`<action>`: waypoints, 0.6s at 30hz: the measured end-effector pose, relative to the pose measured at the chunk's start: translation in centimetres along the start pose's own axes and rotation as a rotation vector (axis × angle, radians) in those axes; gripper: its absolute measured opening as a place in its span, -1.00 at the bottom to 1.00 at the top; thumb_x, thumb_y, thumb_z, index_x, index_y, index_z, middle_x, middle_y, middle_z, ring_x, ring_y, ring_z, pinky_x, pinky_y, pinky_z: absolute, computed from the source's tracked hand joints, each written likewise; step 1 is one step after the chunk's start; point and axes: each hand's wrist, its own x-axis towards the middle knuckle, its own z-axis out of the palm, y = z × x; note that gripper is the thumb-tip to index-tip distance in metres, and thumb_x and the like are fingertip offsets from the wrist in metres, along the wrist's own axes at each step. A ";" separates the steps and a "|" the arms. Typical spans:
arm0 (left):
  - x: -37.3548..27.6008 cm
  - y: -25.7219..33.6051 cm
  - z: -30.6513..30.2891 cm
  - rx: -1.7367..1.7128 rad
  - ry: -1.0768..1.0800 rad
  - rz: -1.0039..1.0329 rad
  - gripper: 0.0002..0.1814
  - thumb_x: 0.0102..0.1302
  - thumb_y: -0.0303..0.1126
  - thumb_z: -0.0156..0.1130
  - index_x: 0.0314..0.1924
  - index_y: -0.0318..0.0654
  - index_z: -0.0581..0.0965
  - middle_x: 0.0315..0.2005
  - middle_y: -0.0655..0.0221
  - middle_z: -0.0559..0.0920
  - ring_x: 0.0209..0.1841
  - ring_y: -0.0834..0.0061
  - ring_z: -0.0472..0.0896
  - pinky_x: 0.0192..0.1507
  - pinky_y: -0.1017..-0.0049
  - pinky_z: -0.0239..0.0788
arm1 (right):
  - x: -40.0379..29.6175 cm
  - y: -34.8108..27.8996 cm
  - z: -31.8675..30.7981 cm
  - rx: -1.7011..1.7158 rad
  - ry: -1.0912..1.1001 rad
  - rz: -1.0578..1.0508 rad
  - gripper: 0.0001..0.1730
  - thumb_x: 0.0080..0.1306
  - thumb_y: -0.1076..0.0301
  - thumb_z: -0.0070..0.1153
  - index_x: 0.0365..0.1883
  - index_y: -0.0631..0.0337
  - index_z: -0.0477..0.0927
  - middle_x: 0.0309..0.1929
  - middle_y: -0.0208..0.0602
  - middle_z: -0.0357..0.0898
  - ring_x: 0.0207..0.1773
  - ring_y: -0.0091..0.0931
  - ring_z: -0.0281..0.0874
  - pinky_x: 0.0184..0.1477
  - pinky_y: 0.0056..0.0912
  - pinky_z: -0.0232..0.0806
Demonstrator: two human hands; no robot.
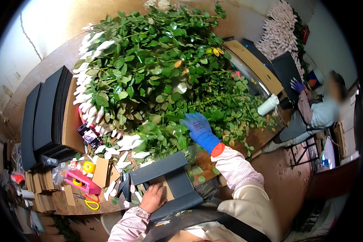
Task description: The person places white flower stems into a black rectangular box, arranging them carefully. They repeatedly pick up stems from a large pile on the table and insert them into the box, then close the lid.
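My bare left hand (153, 197) rests on a dark corrugated board wrapper (161, 168), folded up at its sides, at the table's near edge; a piece of brown cardboard (162, 186) lies inside it. My right hand (199, 128), in a blue knit glove, reaches out over the near side of a big heap of leafy rose stems (157, 75). Its fingers are blurred among the leaves, and whether they grip a stem cannot be told. White sleeved flower heads (84, 78) line the heap's left side. One white sleeved bunch (130, 142) lies nearer, left of my right hand.
At left stand stacks of dark boards (51, 112), a phone (89, 136), a pink tape dispenser (83, 181), yellow tape (89, 167), scissors (92, 202) and a black stapler-like tool (125, 187). A white bottle (268, 104) lies at right; beyond it a co-worker (317, 112) sits.
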 end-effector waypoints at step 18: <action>-1.0 -0.9 1.6 -0.001 0.076 -0.024 -0.30 0.18 -0.26 0.46 0.31 -0.28 0.47 0.27 0.13 0.50 0.27 0.07 0.48 0.27 0.23 0.45 | 9.9 -1.5 1.7 0.007 -0.035 -0.037 -0.65 0.33 0.06 0.18 0.03 -0.05 0.65 -0.09 -0.12 0.72 -0.02 -0.09 0.69 0.02 0.09 0.50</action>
